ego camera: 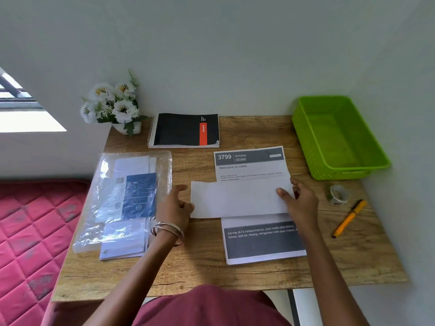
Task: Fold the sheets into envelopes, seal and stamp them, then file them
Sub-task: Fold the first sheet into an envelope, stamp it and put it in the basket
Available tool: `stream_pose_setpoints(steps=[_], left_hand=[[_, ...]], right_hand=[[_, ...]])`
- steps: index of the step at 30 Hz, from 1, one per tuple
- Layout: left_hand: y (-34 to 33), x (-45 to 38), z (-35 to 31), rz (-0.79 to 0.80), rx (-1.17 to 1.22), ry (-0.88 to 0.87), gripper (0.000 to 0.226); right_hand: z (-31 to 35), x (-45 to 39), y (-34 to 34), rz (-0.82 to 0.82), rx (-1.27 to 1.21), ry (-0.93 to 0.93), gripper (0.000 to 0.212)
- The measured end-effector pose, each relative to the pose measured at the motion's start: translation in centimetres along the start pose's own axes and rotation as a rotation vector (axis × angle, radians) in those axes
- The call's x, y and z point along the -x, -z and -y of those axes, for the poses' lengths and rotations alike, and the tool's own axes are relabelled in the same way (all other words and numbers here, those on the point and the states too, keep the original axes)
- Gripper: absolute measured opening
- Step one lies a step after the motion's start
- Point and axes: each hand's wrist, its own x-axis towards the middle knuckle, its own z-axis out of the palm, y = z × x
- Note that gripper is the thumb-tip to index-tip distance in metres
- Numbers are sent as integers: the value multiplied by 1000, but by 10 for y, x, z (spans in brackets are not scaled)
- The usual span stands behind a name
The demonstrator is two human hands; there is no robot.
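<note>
Lying at the centre of the wooden desk (211,267), a white envelope (237,198) covered the middle of a printed sheet (249,161), the right hand (297,201) pinching its 3 o'clock end with thumb on top and the left hand (175,205) holding its 9 o'clock edge in curled fingers. A plastic packet of envelopes (127,198) lay at 9 o'clock, a green basket (339,137) at 1 o'clock, a tape roll (337,194) and orange pen (348,218) at 3 o'clock.
</note>
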Motion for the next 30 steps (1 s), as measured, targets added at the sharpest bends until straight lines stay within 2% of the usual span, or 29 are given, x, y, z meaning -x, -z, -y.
stream_pose_setpoints(steps=[5,8,11,13,16,19,21,24,27,30], left_hand=[[-5,1,5,-5,-386,-208,40],[-10,3,6,-42,-614,-403,53],[-12,6,4,-6,-731,-524,57],[-15,9,2,71,-767,-488,55],[-20,14,-3,75,-814,-423,54],[-26,18,-10,32,-805,-401,48],[-33,19,-19,34,-750,-412,41],[-49,22,-38,125,-576,-470,33],[-67,28,-57,242,-446,-550,30],[-87,35,-73,315,-383,-580,29]], right_hand=[[-5,2,-11,41,517,189,58],[-5,14,-20,-48,800,263,52],[-10,23,-27,-49,827,371,33],[-12,26,-29,14,822,370,25],[-13,25,-24,65,790,372,27],[-13,22,-13,122,690,363,27],[-14,20,-1,102,580,350,25],[-20,12,27,-63,500,324,21],[-30,-1,63,-263,560,249,19],[-41,-13,93,-315,675,186,24]])
